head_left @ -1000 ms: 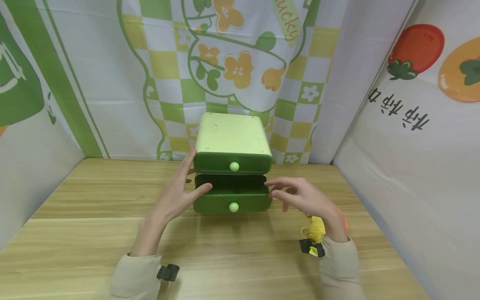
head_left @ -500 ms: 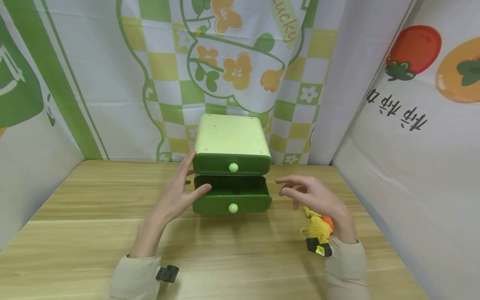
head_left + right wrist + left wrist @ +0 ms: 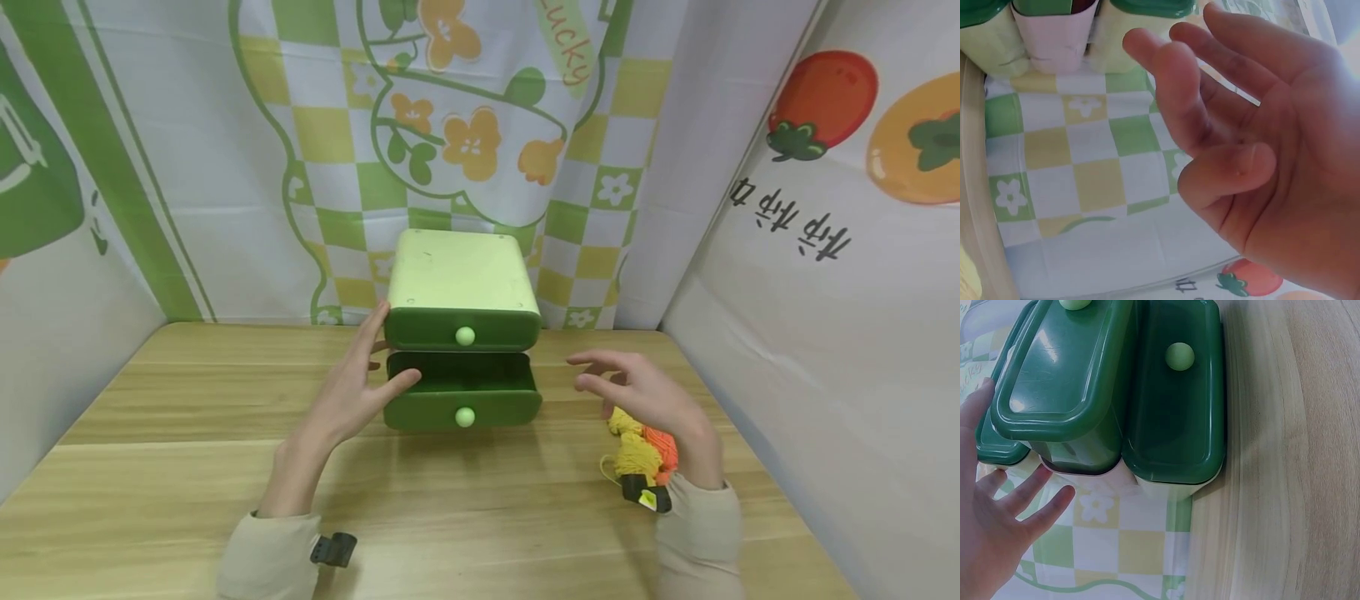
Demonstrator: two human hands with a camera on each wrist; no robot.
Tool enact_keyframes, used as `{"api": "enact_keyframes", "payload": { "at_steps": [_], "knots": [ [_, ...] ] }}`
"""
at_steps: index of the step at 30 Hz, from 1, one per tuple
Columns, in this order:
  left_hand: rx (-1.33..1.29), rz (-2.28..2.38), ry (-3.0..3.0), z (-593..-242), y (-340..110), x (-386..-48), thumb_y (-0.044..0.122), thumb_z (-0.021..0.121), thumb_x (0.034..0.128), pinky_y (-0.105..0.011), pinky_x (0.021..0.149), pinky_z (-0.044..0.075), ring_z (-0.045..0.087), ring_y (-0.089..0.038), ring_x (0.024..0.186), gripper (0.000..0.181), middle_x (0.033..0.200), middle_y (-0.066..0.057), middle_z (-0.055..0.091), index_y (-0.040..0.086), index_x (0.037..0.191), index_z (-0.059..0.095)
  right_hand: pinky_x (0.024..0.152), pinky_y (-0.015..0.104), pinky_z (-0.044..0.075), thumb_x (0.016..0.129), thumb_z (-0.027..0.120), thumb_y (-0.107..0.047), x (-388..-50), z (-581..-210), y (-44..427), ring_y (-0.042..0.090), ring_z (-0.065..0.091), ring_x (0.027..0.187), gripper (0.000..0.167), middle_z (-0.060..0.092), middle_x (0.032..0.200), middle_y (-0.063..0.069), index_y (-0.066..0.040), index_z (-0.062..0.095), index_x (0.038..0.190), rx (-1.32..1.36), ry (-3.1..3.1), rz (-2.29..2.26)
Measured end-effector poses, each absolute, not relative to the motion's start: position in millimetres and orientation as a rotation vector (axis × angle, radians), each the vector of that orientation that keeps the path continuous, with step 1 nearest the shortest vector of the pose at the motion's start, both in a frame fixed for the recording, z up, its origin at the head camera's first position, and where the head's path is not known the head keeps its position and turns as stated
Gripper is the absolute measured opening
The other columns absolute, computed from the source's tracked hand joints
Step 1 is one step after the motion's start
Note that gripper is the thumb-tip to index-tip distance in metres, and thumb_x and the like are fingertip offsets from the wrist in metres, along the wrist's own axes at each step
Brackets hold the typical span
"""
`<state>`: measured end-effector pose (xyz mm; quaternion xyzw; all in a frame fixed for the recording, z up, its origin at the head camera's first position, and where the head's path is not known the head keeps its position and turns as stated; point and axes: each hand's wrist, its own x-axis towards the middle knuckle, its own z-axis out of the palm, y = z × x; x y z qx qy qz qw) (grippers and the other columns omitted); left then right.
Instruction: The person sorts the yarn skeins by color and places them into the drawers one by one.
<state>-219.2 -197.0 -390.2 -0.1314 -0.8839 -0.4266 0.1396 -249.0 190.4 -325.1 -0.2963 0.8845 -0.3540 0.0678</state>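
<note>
A small drawer cabinet (image 3: 465,271) with a pale green top and dark green drawer fronts stands near the back of the table. Its middle drawer (image 3: 462,411) is pulled out, and the inside looks dark. The left hand (image 3: 351,392) is spread along the cabinet's left side, fingertips at the upper edge and thumb before the drawer's opening. Firm contact is hard to tell. The left wrist view also shows a closed bottom drawer (image 3: 1175,406). To the right of the cabinet, the right hand (image 3: 647,392) hovers with loosely bent fingers, holding nothing.
Yellow yarn (image 3: 637,457) and orange yarn (image 3: 663,450) lie beneath the right forearm, partly covered by it. Printed cloth (image 3: 330,133) hangs behind the table (image 3: 187,467), and white walls with fruit pictures close in the sides.
The right hand has moved right, away from the open drawer, uncovering more of the orange yarn. The left hand and the drawer have stayed put.
</note>
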Motion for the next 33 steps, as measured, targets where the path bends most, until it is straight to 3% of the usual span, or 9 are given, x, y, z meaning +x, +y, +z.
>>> {"api": "enact_keyframes", "payload": {
  "at_steps": [22, 33],
  "knots": [
    [-0.390, -1.247, -2.538, -392.8, -197.5, -221.6, 0.050, 0.067, 0.0920, -0.055, 0.105, 0.047, 0.047, -0.033, 0.137, 0.095, 0.168, 0.009, 0.004, 0.043, 0.158, -0.002, 0.056, 0.031, 0.052, 0.103, 0.055, -0.026, -260.8, -336.5, 216.1, 0.017, 0.060, 0.056, 0.044, 0.065, 0.122, 0.022, -0.005, 0.052, 0.142, -0.650, 2.806, -0.871],
    [-0.392, -1.230, -2.550, -393.9, -197.0, -221.6, 0.052, 0.066, 0.0917, -0.054, 0.104, 0.047, 0.047, -0.032, 0.137, 0.095, 0.167, 0.011, 0.003, 0.045, 0.157, -0.003, 0.056, 0.031, 0.052, 0.100, 0.059, -0.026, -264.6, -345.3, 228.0, 0.016, 0.059, 0.053, 0.045, 0.067, 0.118, 0.019, -0.006, 0.054, 0.140, -0.591, 2.849, -0.773]
  ]
}}
